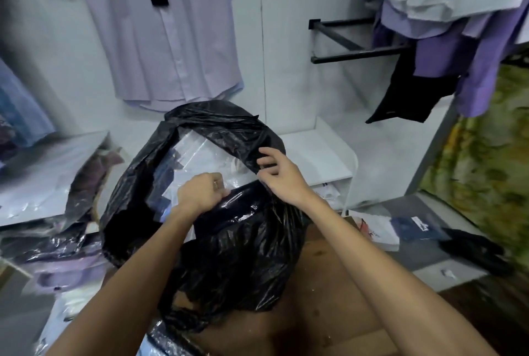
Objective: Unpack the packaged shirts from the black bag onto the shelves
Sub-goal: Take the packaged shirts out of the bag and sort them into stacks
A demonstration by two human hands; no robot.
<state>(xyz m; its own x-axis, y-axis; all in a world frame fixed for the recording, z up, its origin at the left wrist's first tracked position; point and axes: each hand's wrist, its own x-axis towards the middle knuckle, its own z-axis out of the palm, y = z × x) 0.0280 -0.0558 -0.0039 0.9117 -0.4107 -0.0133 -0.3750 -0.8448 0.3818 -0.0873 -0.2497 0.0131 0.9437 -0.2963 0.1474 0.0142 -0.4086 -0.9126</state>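
A big black plastic bag (229, 247) stands open in the middle of the view. Inside its mouth lie packaged shirts (206, 152) in clear wrapping, white and dark blue. My left hand (200, 194) grips the bag's near rim, fingers curled round the plastic. My right hand (276, 171) pinches the right side of the rim and holds it apart. A low white shelf (323, 152) stands just behind the bag on the right, with packaged items in the slot under it.
A lilac shirt (169, 32) hangs on the white wall behind. More shirts (446, 12) hang from a black rail (357, 53) at the right. A white counter (43, 181) with wrapped garments lies to the left. Packages (400, 227) lie on the floor at the right.
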